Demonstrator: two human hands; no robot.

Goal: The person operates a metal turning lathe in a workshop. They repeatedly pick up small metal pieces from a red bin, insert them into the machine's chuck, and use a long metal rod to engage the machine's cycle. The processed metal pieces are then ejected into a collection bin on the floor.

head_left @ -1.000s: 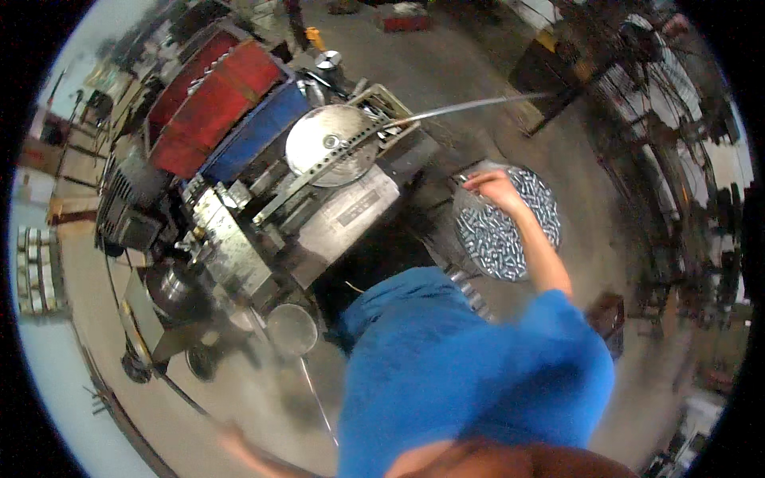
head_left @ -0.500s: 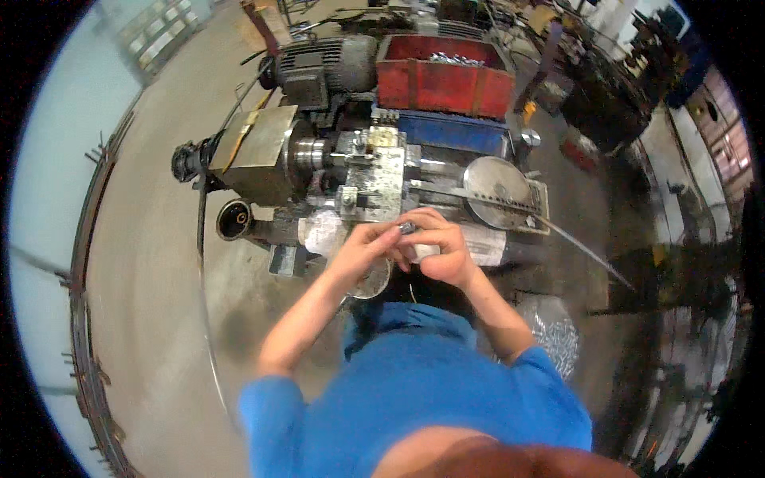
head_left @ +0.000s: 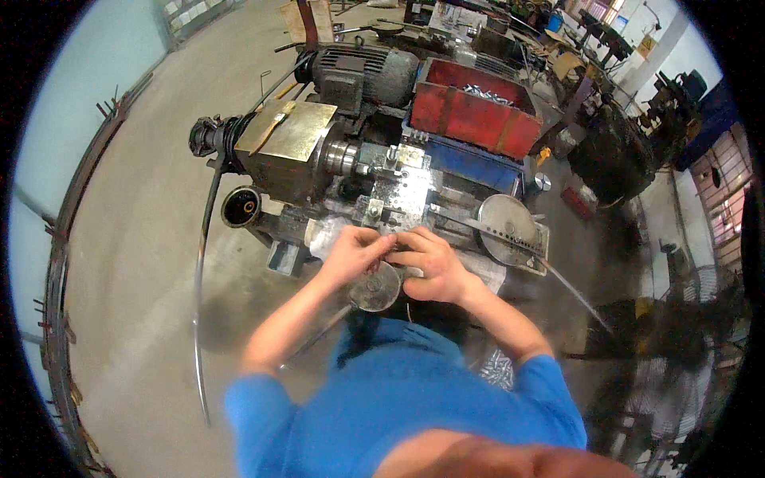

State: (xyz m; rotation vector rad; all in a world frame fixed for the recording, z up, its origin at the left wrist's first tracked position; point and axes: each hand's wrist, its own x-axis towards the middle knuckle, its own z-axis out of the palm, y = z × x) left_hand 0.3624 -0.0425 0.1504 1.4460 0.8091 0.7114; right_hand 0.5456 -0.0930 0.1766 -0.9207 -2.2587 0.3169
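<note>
My left hand (head_left: 356,254) and my right hand (head_left: 433,264) meet at the fingertips in front of a small lathe-like machine. Both have their thumbs and fingers bent inward in a pinch. Whatever lies between the fingertips is too small and too covered to make out. Just beyond my hands is the machine's metal tool slide (head_left: 405,187), with bolted clamp blocks on it. Below my left fingers shows a round grey metal disc (head_left: 374,288). A crumpled whitish cloth or paper (head_left: 321,236) lies beside my left hand.
Behind the slide stand a red metal bin (head_left: 474,118) of small shiny parts and a blue tray (head_left: 470,163). A round plate (head_left: 508,227) with a perforated bar sits at right. A brush (head_left: 271,131) lies on the headstock cover (head_left: 307,131). A motor (head_left: 366,76) stands behind.
The view has shifted, so the machine appears lower and further right. A small dark metal piece seen between my fingertips is now covered; my hands stay together, with more of the disc showing.
</note>
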